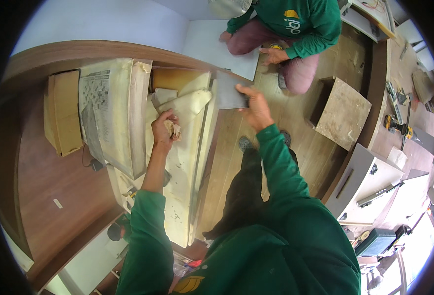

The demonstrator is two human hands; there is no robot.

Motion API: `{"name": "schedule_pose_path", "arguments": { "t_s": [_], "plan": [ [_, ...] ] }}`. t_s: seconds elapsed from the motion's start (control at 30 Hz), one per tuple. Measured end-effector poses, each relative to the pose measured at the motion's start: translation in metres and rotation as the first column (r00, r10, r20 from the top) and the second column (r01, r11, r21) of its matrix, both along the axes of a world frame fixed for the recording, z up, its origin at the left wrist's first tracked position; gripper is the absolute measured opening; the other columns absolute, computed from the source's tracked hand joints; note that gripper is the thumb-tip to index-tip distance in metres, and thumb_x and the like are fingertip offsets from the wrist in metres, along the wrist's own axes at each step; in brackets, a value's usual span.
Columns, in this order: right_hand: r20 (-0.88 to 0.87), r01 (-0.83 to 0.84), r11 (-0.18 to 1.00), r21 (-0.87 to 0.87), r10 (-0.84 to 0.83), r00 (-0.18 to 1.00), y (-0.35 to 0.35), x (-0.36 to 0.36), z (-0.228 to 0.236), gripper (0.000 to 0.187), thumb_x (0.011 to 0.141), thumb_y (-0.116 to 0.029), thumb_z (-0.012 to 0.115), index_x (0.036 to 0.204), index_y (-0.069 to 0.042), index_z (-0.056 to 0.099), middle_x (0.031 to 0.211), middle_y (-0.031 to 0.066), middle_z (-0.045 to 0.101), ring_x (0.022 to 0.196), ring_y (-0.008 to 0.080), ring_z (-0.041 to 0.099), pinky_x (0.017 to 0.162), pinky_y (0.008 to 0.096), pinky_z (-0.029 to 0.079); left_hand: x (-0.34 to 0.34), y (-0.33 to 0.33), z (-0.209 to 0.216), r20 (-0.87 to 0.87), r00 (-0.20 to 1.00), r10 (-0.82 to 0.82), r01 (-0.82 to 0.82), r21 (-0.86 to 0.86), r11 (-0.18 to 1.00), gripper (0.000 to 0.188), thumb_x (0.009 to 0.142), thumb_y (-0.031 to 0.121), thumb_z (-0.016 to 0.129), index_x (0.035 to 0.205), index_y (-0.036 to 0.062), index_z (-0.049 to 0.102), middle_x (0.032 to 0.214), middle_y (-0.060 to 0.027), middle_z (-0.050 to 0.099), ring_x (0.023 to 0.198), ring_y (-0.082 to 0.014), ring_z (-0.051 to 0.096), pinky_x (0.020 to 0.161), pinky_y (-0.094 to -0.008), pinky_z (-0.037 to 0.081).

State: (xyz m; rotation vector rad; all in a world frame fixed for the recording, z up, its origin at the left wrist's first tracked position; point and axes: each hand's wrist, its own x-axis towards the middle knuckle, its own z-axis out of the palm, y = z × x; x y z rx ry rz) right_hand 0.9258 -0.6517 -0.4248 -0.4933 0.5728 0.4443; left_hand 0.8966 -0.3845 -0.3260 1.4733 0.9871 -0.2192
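My left hand (161, 133) is closed around a crumpled beige wad (173, 130), paper or cloth, I cannot tell which. It is above a long pale yellow surface (180, 172) with scraps on it. My right hand (259, 112) grips the near right edge of a flat grey panel (231, 92), thumb and fingers on either side. The panel's far edge meets the brown wooden edge (128, 49). Just beyond my left hand lies a pale, wrinkled sheet (187, 105). Beside it, to the left, stands a large pale wrapped box (111, 118) with a printed sheet on its side.
A person in a green top (295, 29) kneels on the floor ahead. A small wooden box (343, 113) stands to the right, before a bench holding a yellow and black drill (399, 127). Left lies a cardboard box (64, 113); another person (121, 230) shows at lower left.
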Motion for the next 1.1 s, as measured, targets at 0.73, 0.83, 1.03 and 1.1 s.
{"name": "schedule_pose_path", "arguments": {
  "t_s": [0.73, 0.83, 1.03, 1.1],
  "plan": [
    [0.514, 0.022, 0.644, -0.765, 0.589, 0.624, -0.039, 0.099, -0.015, 0.024, 0.089, -0.015, 0.071, 0.106, 0.002, 0.07, 0.094, 0.0054, 0.071, 0.087, 0.013, 0.063, 0.079, 0.0281, 0.053, -0.001, -0.001, 0.003, 0.003, 1.0, 0.002, -0.002, -0.008, 1.0, 0.029, 0.084, 0.031, 0.068, 0.072, 0.0075, 0.058, 0.057, -0.0073, 0.053, 0.034, -0.0167, 0.043, 0.03, -0.0299, 0.025],
    [0.523, 0.016, 0.659, -0.752, 0.582, 0.622, -0.039, 0.098, -0.015, 0.024, 0.09, -0.016, 0.071, 0.106, 0.002, 0.07, 0.092, 0.0046, 0.07, 0.086, 0.012, 0.063, 0.078, 0.0275, 0.052, 0.0, -0.004, 0.004, -0.011, 0.998, 0.06, -0.06, 0.02, 0.998, 0.028, 0.084, 0.031, 0.068, 0.072, 0.0073, 0.058, 0.056, -0.0074, 0.053, 0.035, -0.0166, 0.044, 0.03, -0.0303, 0.026],
    [0.465, -0.016, 0.699, -0.715, 0.491, 0.737, -0.032, 0.08, -0.021, 0.021, 0.091, -0.016, 0.07, 0.106, 0.0, 0.07, 0.089, 0.0017, 0.069, 0.083, 0.0108, 0.061, 0.077, 0.0272, 0.05, 0.001, -0.004, 0.006, -0.02, 0.999, 0.026, -0.026, -0.005, 1.0, 0.029, 0.085, 0.031, 0.067, 0.071, 0.0071, 0.058, 0.055, -0.0068, 0.052, 0.035, -0.0161, 0.044, 0.03, -0.0301, 0.026],
    [0.485, 0.042, 0.696, -0.717, 0.456, 0.746, -0.027, 0.069, -0.026, 0.022, 0.09, -0.017, 0.071, 0.106, -0.001, 0.07, 0.089, 0.0013, 0.069, 0.083, 0.0107, 0.061, 0.078, 0.0269, 0.05, 0.0, -0.004, 0.006, -0.015, 1.0, 0.016, -0.016, 0.0, 1.0, 0.03, 0.085, 0.031, 0.067, 0.07, 0.0069, 0.057, 0.055, -0.0068, 0.052, 0.035, -0.0158, 0.044, 0.03, -0.0298, 0.026]
  ]
}}
